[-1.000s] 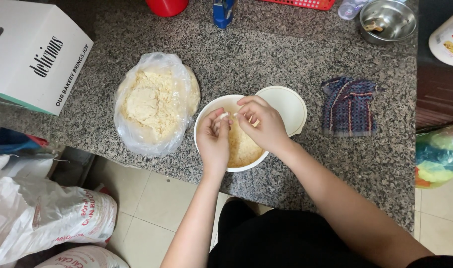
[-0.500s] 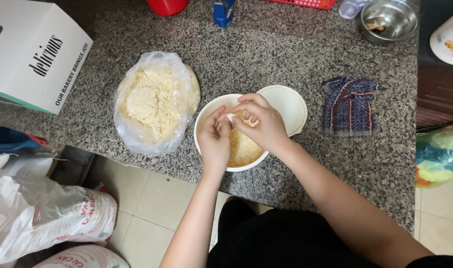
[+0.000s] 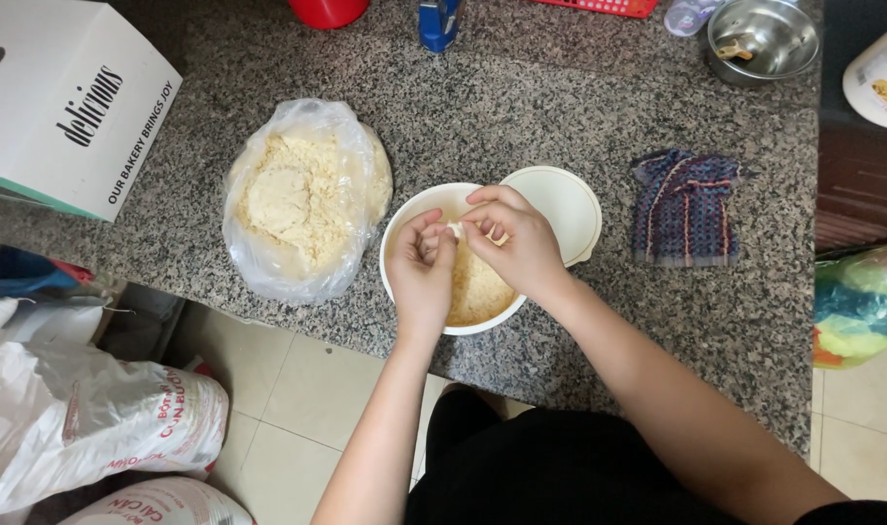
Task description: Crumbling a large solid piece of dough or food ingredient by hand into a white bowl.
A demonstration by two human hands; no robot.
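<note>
2 hands, the left hand point(image 3: 422, 270) and right hand point(image 3: 517, 243), are meeting over 1 white bowl point(image 3: 410, 210) of pale crumbly dough, their fingers point(image 3: 474, 226) pinching 1 small white piece point(image 3: 454, 229) between them, too small to show its long axis. 1 round lid point(image 3: 565, 206) is lying just right of the fingers and 1 plastic bag of dough point(image 3: 302, 204) left. The bowl is sitting near the desk point(image 3: 560, 107) front edge, with bare granite beyond the fingers.

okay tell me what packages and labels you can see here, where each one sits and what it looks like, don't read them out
Cardboard box: counter, far left; white, teal lower edge, dark lettering.
Plastic bag: counter, left of the white bowl under both hands; clear, holds pale crumbly flour.
Sacks: floor, lower left; white, red print.
Tub: right edge; white, red and yellow label.
Colourful bag: right, below the counter; green, yellow, blue.
</note>
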